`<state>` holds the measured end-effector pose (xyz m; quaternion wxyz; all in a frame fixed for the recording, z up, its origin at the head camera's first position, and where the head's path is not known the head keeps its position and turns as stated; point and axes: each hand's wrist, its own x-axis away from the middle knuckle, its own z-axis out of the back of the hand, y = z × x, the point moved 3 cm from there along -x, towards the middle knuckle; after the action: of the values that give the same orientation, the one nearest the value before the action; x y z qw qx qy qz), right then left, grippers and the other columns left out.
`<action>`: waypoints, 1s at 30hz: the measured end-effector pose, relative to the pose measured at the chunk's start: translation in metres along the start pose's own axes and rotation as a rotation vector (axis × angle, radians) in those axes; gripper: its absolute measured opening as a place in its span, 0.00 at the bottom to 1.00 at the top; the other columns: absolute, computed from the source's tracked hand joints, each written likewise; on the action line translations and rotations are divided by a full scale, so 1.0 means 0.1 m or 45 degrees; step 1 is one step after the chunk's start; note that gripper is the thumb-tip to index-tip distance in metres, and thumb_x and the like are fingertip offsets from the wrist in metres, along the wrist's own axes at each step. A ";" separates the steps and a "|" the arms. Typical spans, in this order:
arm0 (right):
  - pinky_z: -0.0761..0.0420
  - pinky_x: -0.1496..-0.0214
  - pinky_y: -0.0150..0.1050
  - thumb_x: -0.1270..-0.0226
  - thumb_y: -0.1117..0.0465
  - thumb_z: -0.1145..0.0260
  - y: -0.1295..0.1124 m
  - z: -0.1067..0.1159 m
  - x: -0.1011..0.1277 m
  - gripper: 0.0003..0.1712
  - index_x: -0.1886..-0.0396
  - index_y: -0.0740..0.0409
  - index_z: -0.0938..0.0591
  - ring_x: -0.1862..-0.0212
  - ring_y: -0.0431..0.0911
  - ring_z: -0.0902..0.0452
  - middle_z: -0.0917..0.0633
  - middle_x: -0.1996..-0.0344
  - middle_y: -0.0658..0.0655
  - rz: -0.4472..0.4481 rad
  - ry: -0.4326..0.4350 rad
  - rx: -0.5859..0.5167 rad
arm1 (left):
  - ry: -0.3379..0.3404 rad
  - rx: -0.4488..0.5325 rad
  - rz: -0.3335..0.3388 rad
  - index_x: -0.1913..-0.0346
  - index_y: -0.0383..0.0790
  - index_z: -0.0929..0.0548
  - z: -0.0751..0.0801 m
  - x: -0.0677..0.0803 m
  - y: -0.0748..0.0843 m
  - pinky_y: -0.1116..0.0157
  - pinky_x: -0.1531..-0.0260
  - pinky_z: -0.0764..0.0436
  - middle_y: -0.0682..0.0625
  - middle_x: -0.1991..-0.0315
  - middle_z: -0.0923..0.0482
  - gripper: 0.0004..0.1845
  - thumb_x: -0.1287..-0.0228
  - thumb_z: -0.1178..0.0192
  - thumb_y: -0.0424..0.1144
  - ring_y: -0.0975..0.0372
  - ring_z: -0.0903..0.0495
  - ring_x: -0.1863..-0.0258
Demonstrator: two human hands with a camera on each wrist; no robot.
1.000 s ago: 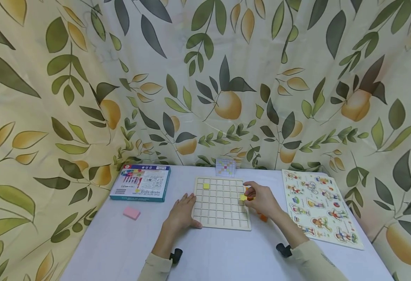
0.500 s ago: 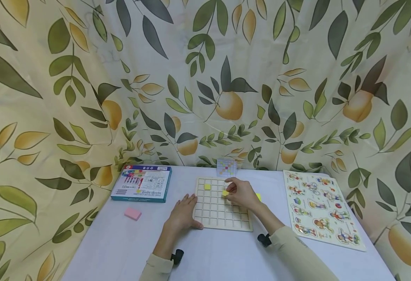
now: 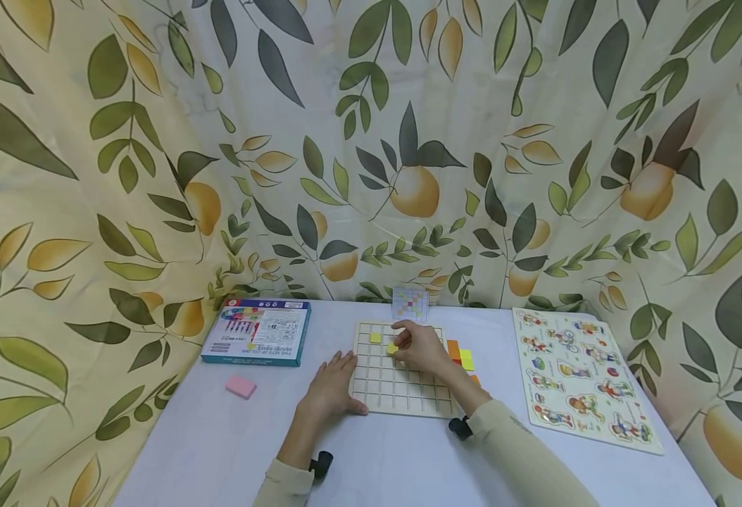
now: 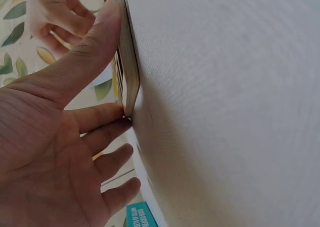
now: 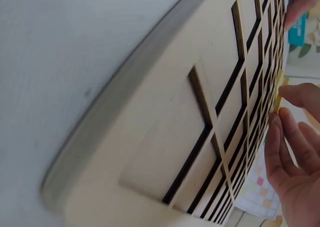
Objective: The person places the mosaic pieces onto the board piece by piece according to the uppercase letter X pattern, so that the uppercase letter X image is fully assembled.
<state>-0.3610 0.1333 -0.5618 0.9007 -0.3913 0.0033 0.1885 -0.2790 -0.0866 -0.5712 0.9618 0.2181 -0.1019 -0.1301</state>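
Your left hand [image 3: 329,386] is lying flat with relaxed, straight fingers, pressing against the near left corner of the wooden grid board [image 3: 384,394], thumb along its edge. The board is sitting near the middle of the white bench [image 3: 219,451]. Your right hand [image 3: 423,350] is reaching over the board's far left area, fingertips pinching a yellow tile [image 3: 393,348] just above the grid. Another yellow tile [image 3: 375,337] is already sitting in a cell near the board's far left corner. Orange and yellow tiles [image 3: 460,354] are lying just beside the board's right edge. A picture puzzle [image 3: 583,377] is lying along the bench's right edge, a blue box [image 3: 257,331] near the far left corner, a pink eraser [image 3: 241,386] near the left edge, and a pattern card [image 3: 410,303] is standing at the far edge.
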 end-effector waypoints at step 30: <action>0.12 0.51 0.42 0.41 0.72 0.22 0.02 0.05 0.13 0.24 0.44 0.64 0.15 0.57 0.46 0.14 0.11 0.60 0.54 -0.071 0.014 -0.042 | -0.008 0.004 -0.008 0.22 0.33 0.34 0.02 0.03 0.03 0.42 0.21 0.44 0.41 0.19 0.40 0.62 0.58 0.15 0.55 0.45 0.47 0.18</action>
<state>-0.3505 0.1428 -0.5618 0.8991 -0.4070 -0.0058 0.1610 -0.2761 -0.0859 -0.5681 0.9607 0.2196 -0.1044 -0.1337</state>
